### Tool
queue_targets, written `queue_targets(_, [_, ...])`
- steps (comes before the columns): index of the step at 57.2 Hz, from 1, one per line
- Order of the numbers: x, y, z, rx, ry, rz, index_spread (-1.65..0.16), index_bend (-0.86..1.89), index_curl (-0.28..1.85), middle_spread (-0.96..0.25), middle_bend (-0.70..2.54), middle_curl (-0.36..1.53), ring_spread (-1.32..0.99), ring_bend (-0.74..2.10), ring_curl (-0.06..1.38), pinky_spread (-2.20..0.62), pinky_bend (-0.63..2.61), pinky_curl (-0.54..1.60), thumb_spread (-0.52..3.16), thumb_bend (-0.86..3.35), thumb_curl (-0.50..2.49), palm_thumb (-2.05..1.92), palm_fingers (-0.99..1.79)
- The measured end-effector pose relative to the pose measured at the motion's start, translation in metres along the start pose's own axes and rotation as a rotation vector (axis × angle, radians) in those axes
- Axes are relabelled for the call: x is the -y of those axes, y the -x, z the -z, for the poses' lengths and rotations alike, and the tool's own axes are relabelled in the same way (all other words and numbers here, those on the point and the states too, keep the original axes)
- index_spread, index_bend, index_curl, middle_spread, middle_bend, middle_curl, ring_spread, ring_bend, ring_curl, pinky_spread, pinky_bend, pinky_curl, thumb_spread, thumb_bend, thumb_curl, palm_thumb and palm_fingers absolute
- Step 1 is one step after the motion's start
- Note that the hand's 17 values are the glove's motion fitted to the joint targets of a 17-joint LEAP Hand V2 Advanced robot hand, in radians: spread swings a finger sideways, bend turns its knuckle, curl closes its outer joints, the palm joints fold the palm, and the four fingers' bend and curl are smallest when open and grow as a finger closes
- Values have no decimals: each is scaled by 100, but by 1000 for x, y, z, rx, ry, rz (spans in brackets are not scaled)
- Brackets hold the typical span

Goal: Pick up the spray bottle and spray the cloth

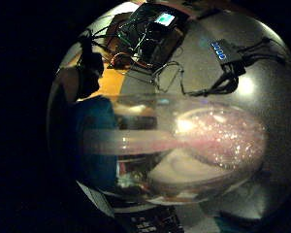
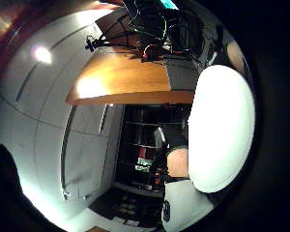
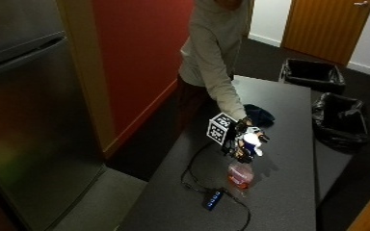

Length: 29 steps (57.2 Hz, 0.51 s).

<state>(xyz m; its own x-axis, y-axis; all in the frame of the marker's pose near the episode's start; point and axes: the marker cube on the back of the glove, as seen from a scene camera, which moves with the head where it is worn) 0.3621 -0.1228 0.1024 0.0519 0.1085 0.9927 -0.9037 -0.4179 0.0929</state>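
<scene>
Outside view: a person stands at the far side of a long dark table (image 3: pixel 287 192), gloved right hand (image 3: pixel 241 139) reaching down over it.
Bottle: the spray bottle (image 3: pixel 241 174) hangs below that hand, white spray head up inside the hand, clear body with pinkish liquid pointing down toward the table (whether its base touches the surface or rides just above, I cannot tell).
Long axis: close to upright.
Cloth: the dark cloth (image 3: pixel 259 114) lies bunched on the table behind the hand, nearer the person's body, apart from the bottle.
Key relation: the nozzle would have to be turned back toward the person for the spray to land on the cloth, as I judge it.
Hand: fingers curled round the bottle's head and neck; the little-finger palm view is filled by the clear body and its dip tube (image 1: pixel 131 143), so it sits right against the palm.
Other hand: not in sight.
</scene>
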Motion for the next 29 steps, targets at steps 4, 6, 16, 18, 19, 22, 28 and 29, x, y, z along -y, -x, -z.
queue_targets(4, [-1, -1, 0, -5, 1, 2, -22, 18, 32, -13, 37, 41, -14, 51, 34, 2, 16, 30, 87, -1, 42, 78, 105])
queue_targets(6, [-1, -1, 0, -11, 5, -1, -22, 17, 33, -13, 38, 42, -15, 50, 35, 0, 14, 30, 86, -2, 42, 79, 108])
queue_targets(16, [3, -3, 0, -11, 6, 2, -21, 12, 34, -15, 40, 44, -18, 52, 38, -2, 16, 29, 86, -4, 41, 76, 106])
queue_targets(18, [4, -4, 0, -14, 9, -1, -22, 12, 34, -16, 40, 44, -18, 52, 38, -2, 16, 29, 85, -4, 41, 75, 104])
queue_targets(19, [3, -5, 1, -16, 11, 0, -22, 12, 34, -16, 40, 45, -19, 52, 39, -2, 16, 29, 85, -4, 41, 75, 103])
queue_targets(22, [0, -9, 3, -21, 16, 1, -22, 12, 34, -16, 40, 45, -18, 51, 39, -1, 15, 29, 85, -3, 41, 75, 102])
queue_targets(28, [-5, -15, 8, -23, 14, 24, -22, 13, 34, -17, 39, 45, -18, 50, 39, -1, 16, 28, 84, -3, 41, 77, 103])
queue_targets(29, [-5, -15, 8, -23, 14, 25, -22, 13, 33, -17, 39, 45, -18, 50, 39, -1, 16, 28, 83, -3, 40, 77, 103])
